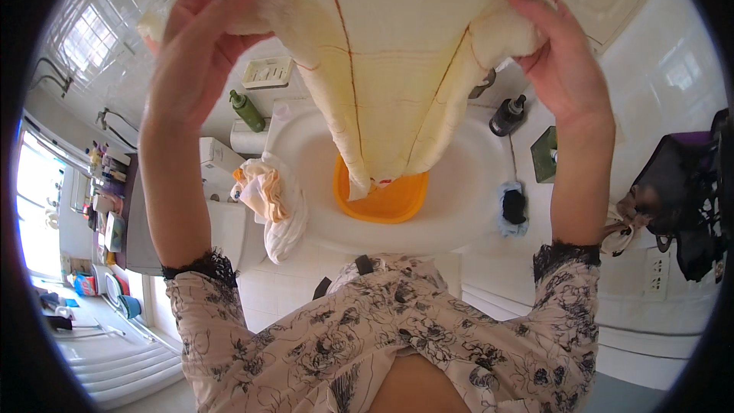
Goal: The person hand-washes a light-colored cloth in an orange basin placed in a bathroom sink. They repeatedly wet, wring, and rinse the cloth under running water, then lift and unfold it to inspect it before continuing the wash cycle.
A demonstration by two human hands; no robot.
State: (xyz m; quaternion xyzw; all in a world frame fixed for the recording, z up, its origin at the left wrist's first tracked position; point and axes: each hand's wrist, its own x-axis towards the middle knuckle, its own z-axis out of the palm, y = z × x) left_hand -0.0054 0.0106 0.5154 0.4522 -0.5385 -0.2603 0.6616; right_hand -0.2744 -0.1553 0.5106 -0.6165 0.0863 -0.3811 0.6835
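Both my hands are raised and hold up a pale yellow towel (397, 69) with thin brown lines and orange at its upper edge. My left hand (202, 38) grips its upper left part, and my right hand (562, 57) pinches the upper right. Between them the cloth hangs down in a narrowing fold. Its lower tip reaches over an orange basin (382, 210), which sits in the white washbasin (474, 214). I cannot tell whether the tip touches the orange basin. The towel hides part of the sink's back.
On the left rim lie bunched white and peach cloths (271, 203). Behind stand a green pump bottle (246, 111) and a soap dish (267, 73). To the right are a dark pump bottle (508, 115), a green box (544, 154) and a blue-black cloth item (513, 208). Dark bags (680, 199) hang far right.
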